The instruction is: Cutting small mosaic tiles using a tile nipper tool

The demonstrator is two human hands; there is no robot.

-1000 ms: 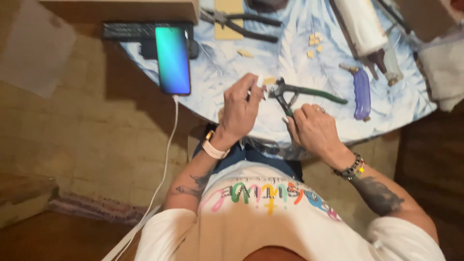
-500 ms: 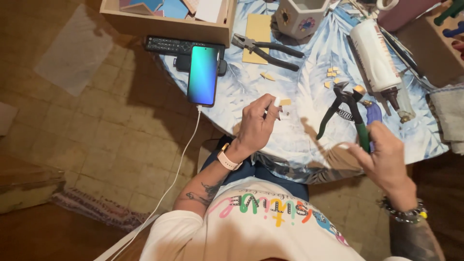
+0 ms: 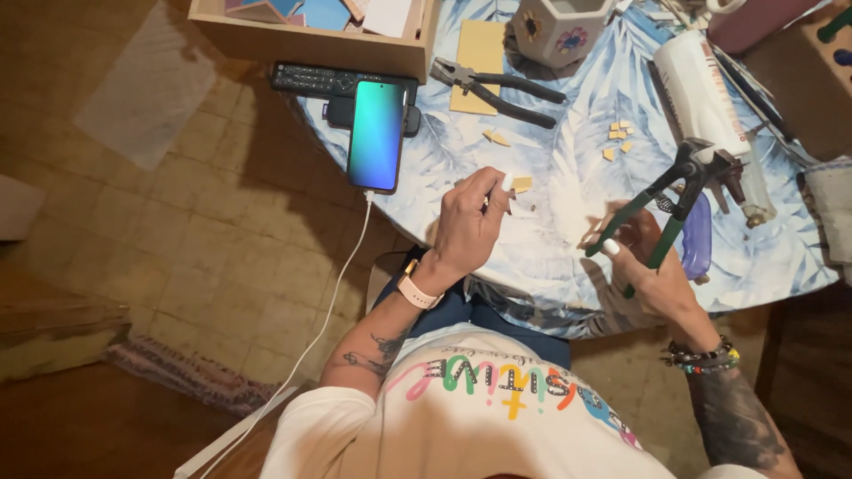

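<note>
Bench (image 3: 568,222): blue leaf-print cloth. Phone (image 3: 376,133) near L edge. Green-handled nippers (image 3: 664,204) over bench R side, R hand (image 3: 652,275) grip clamped on handles. L hand (image 3: 470,226) pinches small pale tile chip (image 3: 508,184) above bench centre.

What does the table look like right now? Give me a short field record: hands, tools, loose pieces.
left hand: pinches a small pale tile piece over the table
right hand: holds green-handled nippers, head raised
table: blue leaf-print cloth
loose pieces: small yellow chips near a white tube
spare tool: black pliers beside a yellow tile
phone: screen lit, cable attached
</note>
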